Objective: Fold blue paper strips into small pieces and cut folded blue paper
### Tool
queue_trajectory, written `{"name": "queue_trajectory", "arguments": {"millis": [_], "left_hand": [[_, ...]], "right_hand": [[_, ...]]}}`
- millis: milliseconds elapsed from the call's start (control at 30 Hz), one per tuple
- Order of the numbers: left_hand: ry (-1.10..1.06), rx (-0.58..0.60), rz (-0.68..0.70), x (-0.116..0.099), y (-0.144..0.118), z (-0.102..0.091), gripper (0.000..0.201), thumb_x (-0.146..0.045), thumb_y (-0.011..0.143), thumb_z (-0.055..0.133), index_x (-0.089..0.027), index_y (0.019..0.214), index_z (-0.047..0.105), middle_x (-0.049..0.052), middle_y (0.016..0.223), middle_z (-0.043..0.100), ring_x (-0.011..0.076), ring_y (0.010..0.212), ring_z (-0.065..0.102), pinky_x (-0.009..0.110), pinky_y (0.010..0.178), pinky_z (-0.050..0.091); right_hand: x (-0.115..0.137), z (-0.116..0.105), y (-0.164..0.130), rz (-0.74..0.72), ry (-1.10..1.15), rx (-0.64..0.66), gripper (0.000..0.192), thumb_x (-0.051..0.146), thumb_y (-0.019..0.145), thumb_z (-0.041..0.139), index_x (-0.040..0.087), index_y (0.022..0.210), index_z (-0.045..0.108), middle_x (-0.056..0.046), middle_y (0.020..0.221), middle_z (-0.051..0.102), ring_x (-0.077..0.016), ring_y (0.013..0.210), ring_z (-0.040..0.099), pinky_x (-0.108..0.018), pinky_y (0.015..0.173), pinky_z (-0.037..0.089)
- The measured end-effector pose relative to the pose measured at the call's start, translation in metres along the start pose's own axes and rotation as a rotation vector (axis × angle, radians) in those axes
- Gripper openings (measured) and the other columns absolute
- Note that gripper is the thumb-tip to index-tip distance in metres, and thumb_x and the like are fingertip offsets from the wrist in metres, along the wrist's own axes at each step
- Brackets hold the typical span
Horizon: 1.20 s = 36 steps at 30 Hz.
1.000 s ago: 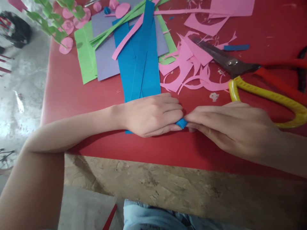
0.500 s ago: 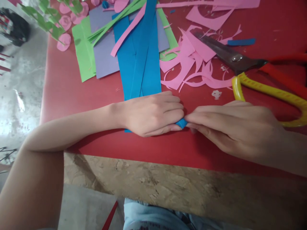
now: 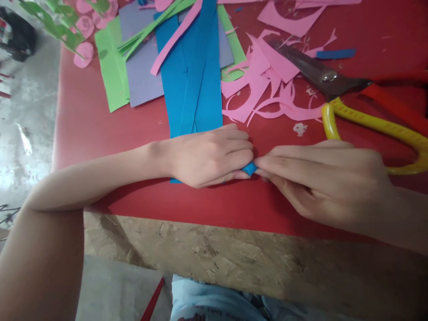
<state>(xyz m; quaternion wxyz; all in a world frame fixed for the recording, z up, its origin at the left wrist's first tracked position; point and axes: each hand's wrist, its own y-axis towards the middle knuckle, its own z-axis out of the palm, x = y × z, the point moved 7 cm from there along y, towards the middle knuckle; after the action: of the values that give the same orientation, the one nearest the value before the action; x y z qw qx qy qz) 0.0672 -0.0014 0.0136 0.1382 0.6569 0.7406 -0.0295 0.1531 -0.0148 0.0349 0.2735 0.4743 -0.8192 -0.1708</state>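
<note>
A small folded piece of blue paper (image 3: 249, 168) shows between the fingertips of my two hands. My left hand (image 3: 214, 156) is closed on it, thumb below and curled fingers above, and rests partly over the lower end of a blue paper sheet (image 3: 197, 102). From the right, my right hand (image 3: 324, 174) pinches the same small blue piece at its tip. Most of that piece is hidden by my fingers. Large scissors (image 3: 329, 78) with one yellow and one red handle lie just beyond my right hand.
Pink paper offcuts (image 3: 257, 84) are strewn left of the scissors. Purple paper (image 3: 145, 80), green paper (image 3: 112, 78) and a pink strip (image 3: 177, 35) lie around the blue sheet. Pink paper roses (image 3: 85, 26) with green leaves stand far left. The red table (image 3: 214, 203) has a chipboard front edge (image 3: 200, 243).
The whole view has shifted slightly, so things appear a little further left and up. Both hands keep nearly the same grip on the small blue piece.
</note>
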Motion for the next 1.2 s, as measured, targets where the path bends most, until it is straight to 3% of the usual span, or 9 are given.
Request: {"name": "queue_trajectory", "arguments": {"millis": [233,433,633,833,1200], "left_hand": [[0.023,0.124,-0.060,0.0036,0.0013,0.0077,0.051,-0.031,0.095,0.009,-0.011,0.095,0.056,0.009,0.073,0.053,0.0215,0.088,0.052,0.035,0.073,0.043],[0.009,0.051,-0.023,0.0017,0.0009,0.0035,0.050,-0.030,0.096,0.009,-0.009,0.096,0.055,0.010,0.075,0.055,0.0210,0.086,0.053,0.036,0.074,0.044],[0.039,0.134,-0.077,0.0036,0.0025,0.0086,0.052,-0.032,0.095,0.007,-0.011,0.096,0.055,0.010,0.076,0.054,0.0220,0.088,0.053,0.038,0.074,0.044],[0.049,0.072,-0.046,0.0016,0.0017,0.0052,0.051,-0.030,0.096,0.008,-0.010,0.095,0.055,0.009,0.075,0.054,0.0216,0.087,0.054,0.037,0.073,0.045],[0.039,0.037,-0.060,0.0025,0.0016,0.0051,0.045,-0.029,0.096,0.011,-0.013,0.087,0.053,0.008,0.075,0.054,0.0190,0.082,0.054,0.036,0.077,0.045]], "right_hand": [[0.0014,-0.0009,-0.0017,0.035,-0.089,-0.012,0.022,0.009,0.084,0.047,0.019,0.067,0.056,0.003,0.056,0.058,-0.0093,0.049,0.054,-0.024,0.048,0.038],[0.0021,0.0001,-0.0022,0.042,-0.117,-0.040,0.020,0.009,0.084,0.048,0.018,0.068,0.056,0.003,0.054,0.055,-0.0091,0.048,0.052,-0.024,0.046,0.037],[0.0052,-0.0007,-0.0033,0.039,-0.132,-0.055,0.019,0.008,0.081,0.050,0.018,0.066,0.055,0.003,0.052,0.053,-0.0097,0.045,0.049,-0.026,0.044,0.035],[0.0071,0.0003,-0.0023,0.062,-0.160,-0.072,0.022,0.006,0.078,0.050,0.018,0.059,0.052,0.003,0.049,0.049,-0.0097,0.042,0.045,-0.028,0.041,0.029],[0.0086,0.0016,-0.0030,0.147,-0.188,-0.075,0.024,0.008,0.078,0.048,0.021,0.058,0.049,0.003,0.049,0.052,-0.0112,0.044,0.049,-0.029,0.041,0.030]]}}
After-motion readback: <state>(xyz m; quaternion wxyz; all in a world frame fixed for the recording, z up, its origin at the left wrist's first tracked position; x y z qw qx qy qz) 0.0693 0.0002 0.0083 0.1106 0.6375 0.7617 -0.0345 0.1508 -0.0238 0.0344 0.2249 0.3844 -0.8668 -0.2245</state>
